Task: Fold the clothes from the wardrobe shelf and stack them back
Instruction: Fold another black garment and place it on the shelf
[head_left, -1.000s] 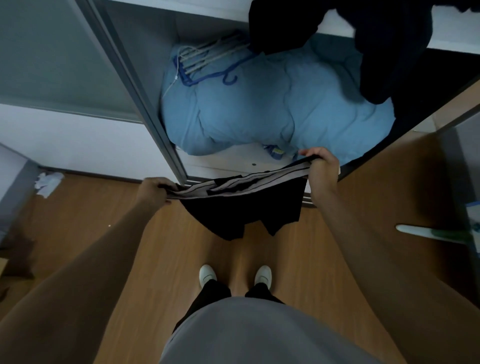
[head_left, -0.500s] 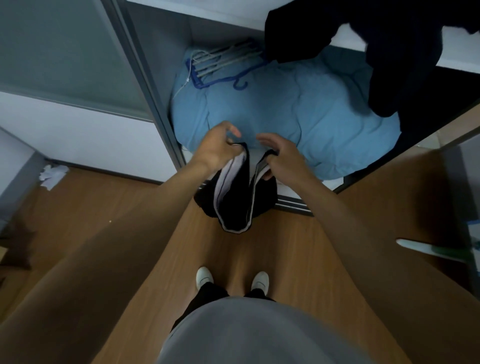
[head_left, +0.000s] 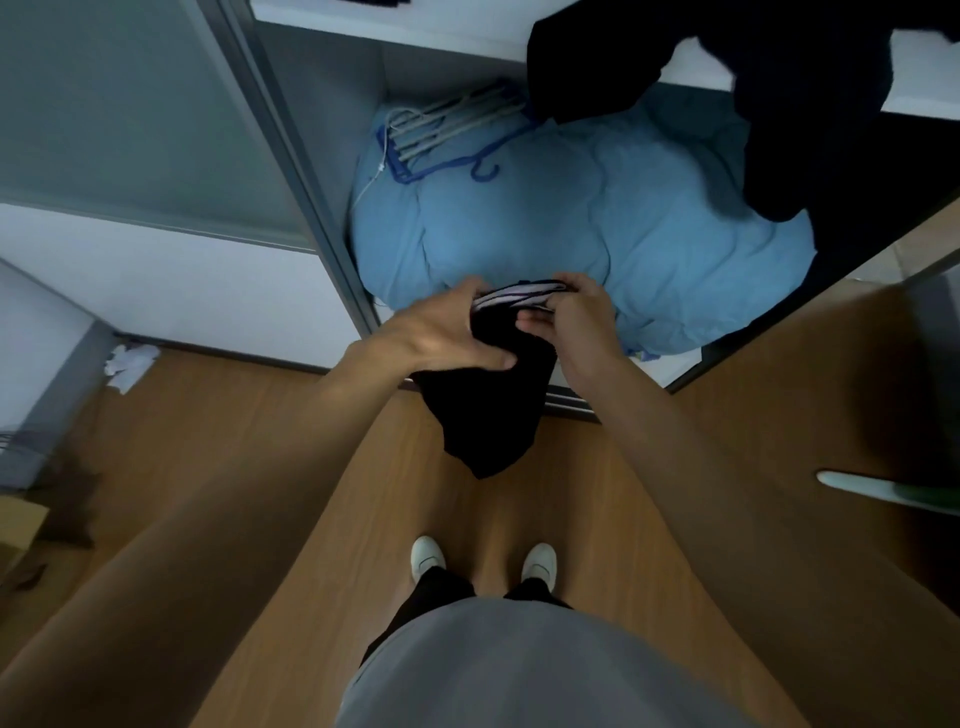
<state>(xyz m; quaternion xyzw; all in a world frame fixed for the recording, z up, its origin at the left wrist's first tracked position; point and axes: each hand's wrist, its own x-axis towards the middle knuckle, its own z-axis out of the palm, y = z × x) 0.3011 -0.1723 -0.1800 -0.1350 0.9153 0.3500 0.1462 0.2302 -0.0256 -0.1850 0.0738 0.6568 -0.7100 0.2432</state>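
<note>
the black shorts (head_left: 488, 415) hang in the air in front of the blue quilt (head_left: 597, 223). the left hand (head_left: 447, 335) curls round them from 9 o'clock, thumb on top. the right hand (head_left: 579, 325) pinches the striped band (head_left: 514, 300) from 3 o'clock. the long way runs 12 to 6, down from both hands.

One head-worn wide-angle view looks steeply down at floor (head_left: 208, 384) and open wardrobe (head_left: 332, 93).

garment (head_left: 488, 415): matt black cloth | floor (head_left: 291, 447): smooth wood, perhaps laminate | bedding (head_left: 597, 218): soft blue cloth
</note>
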